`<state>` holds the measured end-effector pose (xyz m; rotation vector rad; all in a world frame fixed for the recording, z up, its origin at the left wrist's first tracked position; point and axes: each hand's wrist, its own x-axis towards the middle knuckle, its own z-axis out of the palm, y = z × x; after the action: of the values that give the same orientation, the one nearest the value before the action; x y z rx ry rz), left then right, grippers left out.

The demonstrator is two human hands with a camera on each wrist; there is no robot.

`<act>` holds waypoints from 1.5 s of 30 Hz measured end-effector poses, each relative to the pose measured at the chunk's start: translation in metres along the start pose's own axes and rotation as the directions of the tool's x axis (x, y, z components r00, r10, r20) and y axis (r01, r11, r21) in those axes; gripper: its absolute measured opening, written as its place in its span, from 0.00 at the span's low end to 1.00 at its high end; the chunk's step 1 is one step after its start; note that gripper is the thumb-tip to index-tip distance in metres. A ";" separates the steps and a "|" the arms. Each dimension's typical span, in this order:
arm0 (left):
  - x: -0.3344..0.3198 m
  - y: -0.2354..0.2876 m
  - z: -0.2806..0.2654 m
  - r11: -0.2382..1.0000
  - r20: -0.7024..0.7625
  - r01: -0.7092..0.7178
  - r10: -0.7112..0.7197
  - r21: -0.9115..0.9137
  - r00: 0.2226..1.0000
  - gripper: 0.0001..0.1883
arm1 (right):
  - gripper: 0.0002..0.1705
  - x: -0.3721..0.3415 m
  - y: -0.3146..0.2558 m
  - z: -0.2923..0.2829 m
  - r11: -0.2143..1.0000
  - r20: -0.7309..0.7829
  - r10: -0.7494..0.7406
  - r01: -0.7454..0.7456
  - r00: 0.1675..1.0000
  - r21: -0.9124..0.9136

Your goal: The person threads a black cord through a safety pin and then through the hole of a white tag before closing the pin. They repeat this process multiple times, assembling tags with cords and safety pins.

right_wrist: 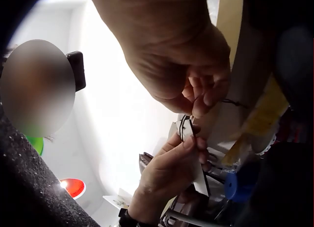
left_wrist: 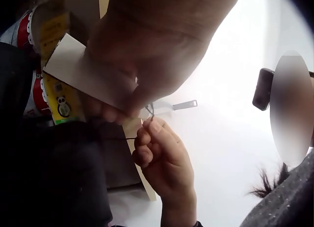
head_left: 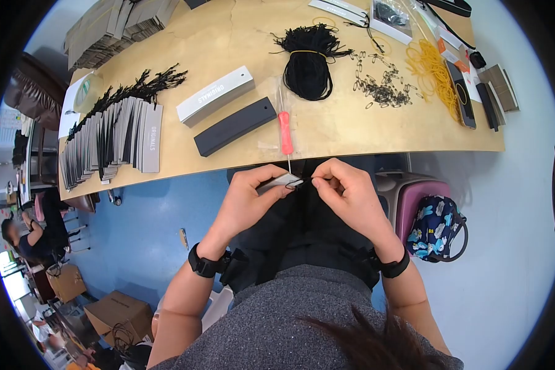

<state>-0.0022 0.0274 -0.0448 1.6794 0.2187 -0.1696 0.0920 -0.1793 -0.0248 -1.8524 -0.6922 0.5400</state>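
Observation:
My left hand (head_left: 243, 200) pinches a white card tag (left_wrist: 73, 65) between thumb and fingers, in front of the table edge. A thin black cord (right_wrist: 182, 129) loops at the tag's end in the right wrist view. With thumb and fingertips, my right hand (head_left: 351, 192) pinches the cord close beside the tag. A loose cord end sticks out past the right fingers. Just beyond the hands, a red-handled tool (head_left: 285, 132) with a thin metal shaft lies on the table, its shaft reaching over the edge toward the tag.
On the table (head_left: 228, 37) lie a black tag stack (head_left: 234, 127), a white tag stack (head_left: 216, 95), a row of corded tags (head_left: 114, 139), a bundle of black cords (head_left: 308, 68), safety pins (head_left: 385, 83), yellow rubber bands (head_left: 435, 77) and a phone (head_left: 461, 92).

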 end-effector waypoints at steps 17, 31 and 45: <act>-0.034 0.013 -0.007 0.970 0.000 -0.183 0.185 0.159 0.983 0.14 | 0.13 -0.016 -0.022 -0.006 0.993 0.234 0.096 -0.109 0.967 0.043; -0.037 0.031 -0.019 0.995 0.094 -0.099 0.098 0.006 0.991 0.11 | 0.13 0.000 -0.033 -0.008 0.980 0.217 -0.139 0.103 0.966 0.169; -0.032 0.034 -0.029 0.948 0.136 0.101 -0.062 -0.301 0.989 0.08 | 0.14 -0.001 -0.016 -0.008 0.997 0.382 -0.064 0.073 0.922 -0.008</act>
<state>-0.0259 0.0509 -0.0012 1.3451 0.2087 -0.2875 0.0923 -0.1807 -0.0070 -1.7511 -1.0210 0.8640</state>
